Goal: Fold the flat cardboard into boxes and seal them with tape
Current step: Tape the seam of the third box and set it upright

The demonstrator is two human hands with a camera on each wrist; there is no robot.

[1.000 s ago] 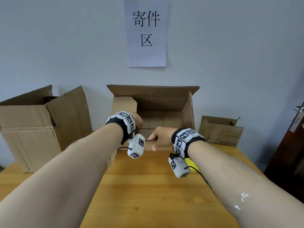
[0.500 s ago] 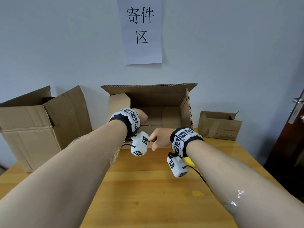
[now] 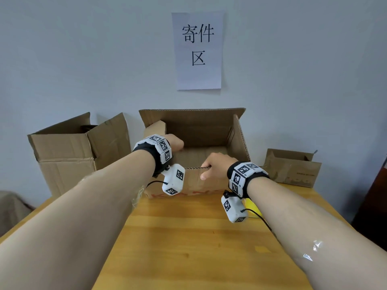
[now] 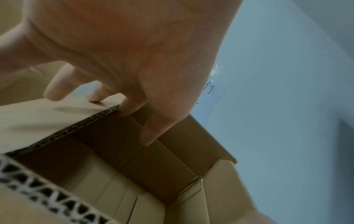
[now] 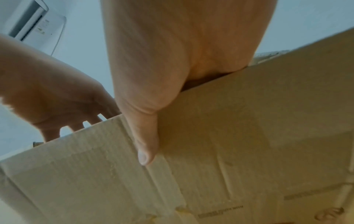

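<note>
Head view shows your right hand (image 3: pixel 215 164) pinching the near flap of the open box (image 3: pixel 240 141), thumb outside, fingers (image 3: pixel 206 165) hooked inside. Your left hand (image 3: pixel 174 143) curls loosely over the left flap, fingertips (image 4: pixel 122 109) touching its edge. The box's long axis runs left to right. Three boxes stand on the surface (image 3: pixel 188 237): this one, one left (image 3: pixel 62 155), one smaller right (image 3: pixel 293 168).

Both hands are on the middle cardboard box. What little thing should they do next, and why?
Probably fold the near flap inward. The right hand grips the near flap's edge of the open brown cardboard box, thumb outside, and the left hand has its fingertips on the left side flap. All four flaps stand up, so the top is unclosed and untaped.
</note>
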